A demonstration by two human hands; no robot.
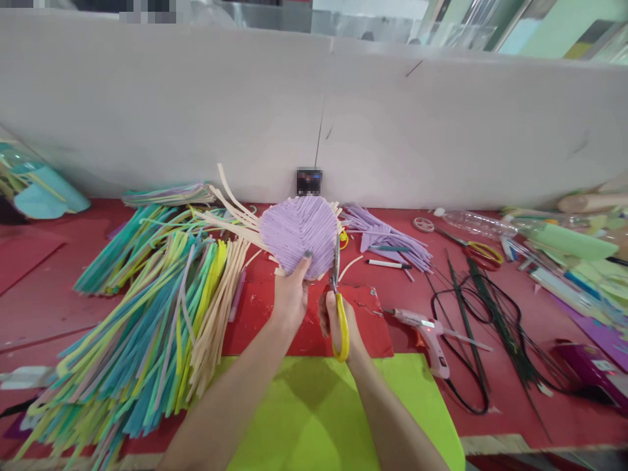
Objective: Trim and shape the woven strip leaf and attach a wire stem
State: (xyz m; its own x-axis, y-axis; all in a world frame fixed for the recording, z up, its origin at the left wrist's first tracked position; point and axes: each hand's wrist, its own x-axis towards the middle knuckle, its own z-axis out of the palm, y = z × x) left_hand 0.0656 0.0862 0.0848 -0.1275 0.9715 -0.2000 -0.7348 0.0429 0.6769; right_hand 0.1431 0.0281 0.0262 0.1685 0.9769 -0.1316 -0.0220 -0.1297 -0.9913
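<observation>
My left hand (290, 294) pinches the lower edge of a rounded woven piece of lilac foam strips (298, 235), held up above the red table (540, 307). Cream strip ends stick out of the piece on its left side. My right hand (338, 324) grips yellow-handled scissors (337, 307), blades pointing up along the piece's right edge. Both hands are closed on what they hold.
A big heap of coloured foam strips (147, 327) lies at the left. A pink glue gun (426, 330) with black cord, dark wires (495, 320), a lilac strip bundle (387, 239), second scissors (471, 247) and a lime sheet (324, 412) surround my hands. A white partition (314, 111) stands behind.
</observation>
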